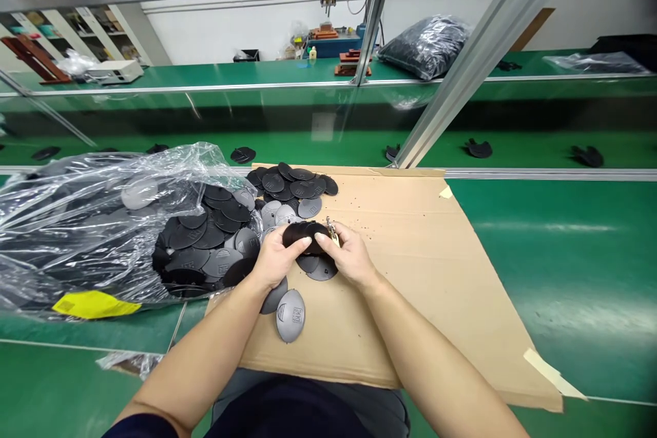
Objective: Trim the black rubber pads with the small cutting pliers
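Both hands meet over the cardboard sheet around black oval plastic pieces [306, 231], which look stacked or overlapped. My left hand [277, 259] is closed on their left side, thumb on top. My right hand [351, 256] is closed on the right side, thumb pressed on the pieces. A small metal tool [332, 231] with a yellowish part also sticks up from the right hand; its kind is mostly hidden. Just below the hands lie more dark ovals [323, 268]. Nearer to me is a grey oval piece [290, 316] with raised marks, partly over a darker one.
A clear plastic bag [102, 185] spills many black ovals [205, 239] on the left. Another pile of ovals [292, 185] lies at the back of the cardboard [421, 287], with dark crumbs nearby. A metal frame post [462, 68] slants up behind. Curved black parts [478, 148] sit beyond.
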`<state>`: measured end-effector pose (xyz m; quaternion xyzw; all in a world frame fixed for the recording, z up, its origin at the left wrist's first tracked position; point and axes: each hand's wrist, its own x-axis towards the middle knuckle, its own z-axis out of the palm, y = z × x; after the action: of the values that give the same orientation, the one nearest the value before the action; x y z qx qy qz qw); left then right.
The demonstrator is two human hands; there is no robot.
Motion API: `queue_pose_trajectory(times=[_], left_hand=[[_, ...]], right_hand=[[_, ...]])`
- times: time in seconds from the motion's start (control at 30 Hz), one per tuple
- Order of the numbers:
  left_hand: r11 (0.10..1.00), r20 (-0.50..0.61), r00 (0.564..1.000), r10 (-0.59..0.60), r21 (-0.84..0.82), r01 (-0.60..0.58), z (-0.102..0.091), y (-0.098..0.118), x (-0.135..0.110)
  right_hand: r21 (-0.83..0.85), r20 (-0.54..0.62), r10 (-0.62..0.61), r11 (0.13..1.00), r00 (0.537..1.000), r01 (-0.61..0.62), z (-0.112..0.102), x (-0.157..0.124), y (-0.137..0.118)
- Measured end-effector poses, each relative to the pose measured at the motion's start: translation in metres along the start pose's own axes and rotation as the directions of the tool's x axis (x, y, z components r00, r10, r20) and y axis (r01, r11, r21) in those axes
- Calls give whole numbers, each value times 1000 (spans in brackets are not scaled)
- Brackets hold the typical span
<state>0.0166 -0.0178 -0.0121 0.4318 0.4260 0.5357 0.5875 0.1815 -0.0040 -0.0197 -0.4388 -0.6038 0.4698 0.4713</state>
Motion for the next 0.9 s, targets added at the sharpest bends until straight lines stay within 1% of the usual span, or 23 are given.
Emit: queue_pose_trajectory(times=[0.07, 0.13, 0.23, 0.3, 0.37, 0.43, 0.5, 0.57, 0.63, 0.7, 0.8, 0.9], left_hand=[[1000, 1, 1000, 2, 13, -2, 0, 0, -1], [1000, -2, 1000, 6, 28, -5, 0, -1, -1], [1000, -2, 1000, -1, 26, 1, 1, -3, -1], [1000, 0, 1000, -10, 2, 10, 3, -3, -1], [998, -2, 1000, -27, -51, 27, 4, -1, -1], [989, -23, 997, -69, -136, 65, 6, 2, 0], [969, -39, 990, -138, -213, 127, 6, 5, 2], [947, -38, 977, -211, -257, 195, 4, 8, 3], [926, -13, 964, -266, -280, 251, 2, 9, 4], [911, 20, 956, -294, -297, 286, 0, 9, 4], [902, 83, 949, -305, -293, 316, 0, 8, 3], [901, 120, 944, -306, -283, 328, 1, 9, 0]], right_hand=[[57, 37, 39, 998, 999, -41, 0, 0, 0], [111, 46, 80, 990, 996, -85, 0, 0, 1], [135, 18, 112, 984, 994, -113, 1, 0, 2], [98, -18, 96, 991, 995, -94, 1, 0, 2], [30, -48, 55, 998, 997, -54, 2, 0, 0], [-32, -60, 0, 999, 998, -2, 3, -1, -3], [-42, -30, -67, 997, 997, 65, 5, -3, -7], [-7, 15, -132, 991, 991, 133, 6, -6, -9], [-7, 28, -185, 983, 982, 185, 7, -8, -10], [-76, 8, -225, 971, 974, 225, 8, -10, -9], [-176, -5, -293, 941, 956, 288, 8, -11, -9], [-220, 3, -338, 918, 941, 331, 8, -10, -11]])
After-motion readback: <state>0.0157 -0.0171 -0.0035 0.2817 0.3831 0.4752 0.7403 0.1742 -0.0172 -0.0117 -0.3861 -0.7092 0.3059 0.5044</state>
